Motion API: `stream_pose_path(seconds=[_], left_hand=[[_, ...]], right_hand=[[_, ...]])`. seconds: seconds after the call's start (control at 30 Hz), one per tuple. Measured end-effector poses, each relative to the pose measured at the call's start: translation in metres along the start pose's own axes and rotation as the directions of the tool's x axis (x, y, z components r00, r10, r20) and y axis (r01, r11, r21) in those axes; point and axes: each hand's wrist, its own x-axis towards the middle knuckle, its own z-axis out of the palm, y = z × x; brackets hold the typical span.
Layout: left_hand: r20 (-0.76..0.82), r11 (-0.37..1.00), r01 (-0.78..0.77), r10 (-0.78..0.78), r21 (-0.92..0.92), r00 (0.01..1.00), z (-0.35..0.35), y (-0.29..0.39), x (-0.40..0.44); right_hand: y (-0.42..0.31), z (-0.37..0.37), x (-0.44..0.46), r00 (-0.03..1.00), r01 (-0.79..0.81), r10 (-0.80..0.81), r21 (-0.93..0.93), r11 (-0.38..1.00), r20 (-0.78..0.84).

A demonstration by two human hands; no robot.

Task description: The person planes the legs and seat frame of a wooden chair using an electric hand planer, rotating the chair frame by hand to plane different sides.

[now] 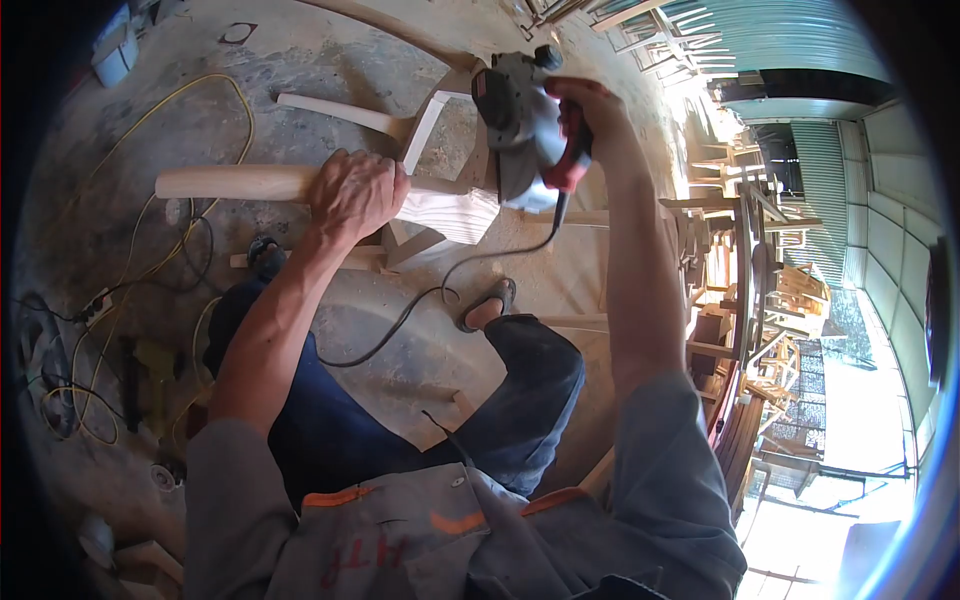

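My left hand [355, 193] is wrapped over a pale, shaped wooden piece [235, 183], whose rounded end sticks out to the left and whose wide, grained end [450, 212] shows to the right. In my right hand [592, 108] is the red handle of a grey and black power planer [520, 120]. The planer is beside the wide end of the wood; whether its underside touches the wood is hidden. A black cord [425, 290] hangs from the handle and loops down past my legs. Beneath the held piece stands a wooden chair frame [425, 130].
Yellow and black cables [130, 280] lie coiled on the concrete floor at left. A white bucket [115, 52] stands at the upper left. My sandalled foot [487, 305] is below the frame. Stacked wooden chair frames [740, 250] fill the right side.
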Motion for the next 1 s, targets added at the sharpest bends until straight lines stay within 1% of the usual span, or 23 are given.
stream_pose_path(seconds=[0.07, 0.13, 0.2, 0.27, 0.33, 0.37, 0.4, 0.47, 0.57, 0.67, 0.77, 0.87, 1.0], left_hand=[[-0.002, 1.0, -0.004, 0.004, 0.003, 1.0, 0.001, 0.0, -0.002], [-0.052, 1.0, -0.021, 0.02, -0.007, 0.998, 0.005, 0.0, -0.002], [-0.088, 1.0, -0.028, 0.028, -0.005, 0.996, 0.005, 0.0, -0.003], [-0.103, 0.999, -0.032, 0.033, 0.006, 0.994, 0.006, 0.0, -0.002], [-0.118, 0.999, -0.041, 0.041, 0.001, 0.992, 0.009, -0.003, -0.004], [-0.128, 0.999, -0.044, 0.044, -0.001, 0.991, 0.011, -0.003, -0.003], [-0.123, 0.999, -0.047, 0.046, -0.002, 0.991, 0.011, -0.001, -0.003], [-0.112, 0.999, -0.04, 0.041, 0.008, 0.993, 0.009, -0.003, -0.003], [-0.051, 0.999, -0.028, 0.027, -0.02, 0.998, 0.007, -0.002, -0.006], [-0.118, 0.997, -0.082, 0.081, -0.003, 0.99, 0.006, -0.003, -0.006], [-0.098, 0.997, -0.073, 0.072, -0.008, 0.993, 0.004, -0.002, -0.006], [-0.043, 0.998, -0.06, 0.059, -0.007, 0.997, 0.0, -0.001, -0.006], [-0.077, 0.998, -0.068, 0.066, -0.015, 0.995, 0.005, -0.003, -0.008]], right_hand=[[0.013, -0.001, -0.044, 1.0, -0.001, 0.002, 0.058, 0.998, -0.008], [0.027, 0.009, -0.101, 0.993, 0.043, -0.034, 0.075, 0.996, -0.117], [0.048, 0.014, -0.154, 0.987, 0.036, -0.019, 0.101, 0.994, -0.159], [0.067, 0.025, -0.202, 0.972, 0.076, -0.067, 0.031, 0.997, -0.227], [0.083, 0.044, -0.24, 0.93, 0.099, -0.072, 0.057, 0.993, -0.359], [0.098, 0.047, -0.246, 0.912, 0.131, -0.119, 0.004, 0.991, -0.393], [0.096, 0.057, -0.254, 0.904, 0.083, -0.047, 0.068, 0.994, -0.425], [0.1, 0.068, -0.255, 0.886, 0.106, -0.061, 0.074, 0.992, -0.459], [0.098, 0.069, -0.251, 0.874, 0.139, -0.125, -0.005, 0.99, -0.47], [0.093, 0.067, -0.24, 0.883, 0.124, -0.077, 0.073, 0.99, -0.463], [0.087, 0.061, -0.229, 0.887, 0.134, -0.094, 0.057, 0.989, -0.452], [0.082, 0.059, -0.222, 0.885, 0.129, -0.095, 0.046, 0.991, -0.455], [0.079, 0.052, -0.21, 0.899, 0.134, -0.099, 0.051, 0.99, -0.426]])
